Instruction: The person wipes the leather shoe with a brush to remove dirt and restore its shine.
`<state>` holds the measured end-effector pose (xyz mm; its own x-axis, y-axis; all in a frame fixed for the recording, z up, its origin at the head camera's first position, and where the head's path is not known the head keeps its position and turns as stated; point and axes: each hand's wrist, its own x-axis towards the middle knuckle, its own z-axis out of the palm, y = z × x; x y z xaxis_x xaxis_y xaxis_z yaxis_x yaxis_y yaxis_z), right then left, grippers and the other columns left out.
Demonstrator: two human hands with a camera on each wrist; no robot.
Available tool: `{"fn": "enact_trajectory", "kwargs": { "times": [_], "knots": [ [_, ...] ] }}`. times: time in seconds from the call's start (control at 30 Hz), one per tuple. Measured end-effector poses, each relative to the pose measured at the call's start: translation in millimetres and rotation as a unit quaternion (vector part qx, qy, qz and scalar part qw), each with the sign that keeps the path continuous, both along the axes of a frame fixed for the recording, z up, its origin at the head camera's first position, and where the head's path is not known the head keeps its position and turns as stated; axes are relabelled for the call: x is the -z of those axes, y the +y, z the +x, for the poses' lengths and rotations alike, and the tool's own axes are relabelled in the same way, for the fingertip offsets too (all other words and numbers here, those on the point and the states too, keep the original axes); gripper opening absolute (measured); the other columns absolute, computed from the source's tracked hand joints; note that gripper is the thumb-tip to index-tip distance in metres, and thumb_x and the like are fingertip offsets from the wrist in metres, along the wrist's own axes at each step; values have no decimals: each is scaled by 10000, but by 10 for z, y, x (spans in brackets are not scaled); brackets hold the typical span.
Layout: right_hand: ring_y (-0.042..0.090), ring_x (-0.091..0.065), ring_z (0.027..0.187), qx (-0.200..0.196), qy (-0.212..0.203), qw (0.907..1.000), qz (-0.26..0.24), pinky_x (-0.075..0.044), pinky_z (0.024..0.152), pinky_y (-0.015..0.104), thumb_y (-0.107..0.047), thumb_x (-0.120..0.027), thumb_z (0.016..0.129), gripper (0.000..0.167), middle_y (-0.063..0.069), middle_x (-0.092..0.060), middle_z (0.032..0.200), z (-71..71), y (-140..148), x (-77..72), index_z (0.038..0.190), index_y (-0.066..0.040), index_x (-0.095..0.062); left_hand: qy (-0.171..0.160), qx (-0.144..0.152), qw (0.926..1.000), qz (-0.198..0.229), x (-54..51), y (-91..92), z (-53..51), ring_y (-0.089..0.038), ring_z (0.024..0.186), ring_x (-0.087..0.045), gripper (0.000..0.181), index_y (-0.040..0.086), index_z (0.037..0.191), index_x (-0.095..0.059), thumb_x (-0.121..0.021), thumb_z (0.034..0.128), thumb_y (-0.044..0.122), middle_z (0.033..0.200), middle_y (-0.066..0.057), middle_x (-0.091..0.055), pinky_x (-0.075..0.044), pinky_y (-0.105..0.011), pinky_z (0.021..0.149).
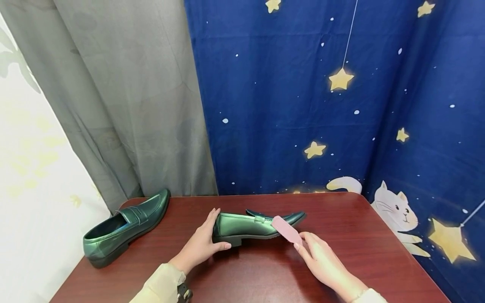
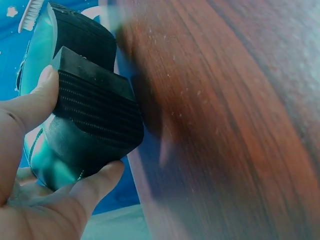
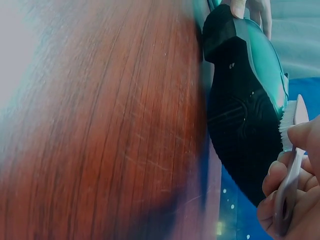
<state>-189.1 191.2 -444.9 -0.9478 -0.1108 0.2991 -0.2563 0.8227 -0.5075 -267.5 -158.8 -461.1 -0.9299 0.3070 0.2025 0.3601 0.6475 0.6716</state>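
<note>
A shiny green loafer (image 1: 240, 226) is held over the table with its toe to the right. My left hand (image 1: 202, 244) grips it round the heel, and the left wrist view shows the black ribbed heel block (image 2: 95, 105) between thumb and fingers. In my right hand (image 1: 322, 261) is a pink brush (image 1: 286, 229), pinched by its handle. White bristles (image 3: 288, 120) meet the upper near the front of the shoe in the right wrist view. The dark sole (image 3: 237, 110) faces that camera.
The matching green loafer (image 1: 129, 227) stands at the left side of the reddish-brown wooden table (image 1: 363, 235). Behind the table hang a grey curtain (image 1: 151, 105) and a blue star-patterned curtain (image 1: 273, 105). A white patterned surface (image 1: 34, 168) borders the left.
</note>
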Motion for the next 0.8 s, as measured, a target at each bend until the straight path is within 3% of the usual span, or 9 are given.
{"fn": "enact_trajectory", "kwargs": {
  "times": [0.3, 0.8],
  "knots": [
    [78, -622, 963, -62, -203, 9998, -51, -535, 847, 332, -241, -667, 981, 187, -68, -665, 1066, -34, -108, -14, 1146, -152, -667, -21, 108, 9999, 78, -9, 91, -9, -378, 1485, -351, 1096, 114, 1603, -249, -905, 745, 303, 1672, -176, -219, -350, -534, 1163],
    [41, -591, 918, -210, -156, 9996, 88, -519, 818, 314, -251, -670, 978, 143, -122, -631, 1049, -83, -262, 6, 1114, -210, -656, 24, 77, 10000, -19, 18, 220, -41, -421, 1440, -410, 1079, 146, 1600, -266, -892, 752, 377, 1668, -158, -247, -379, -569, 1132]
  ]
}}
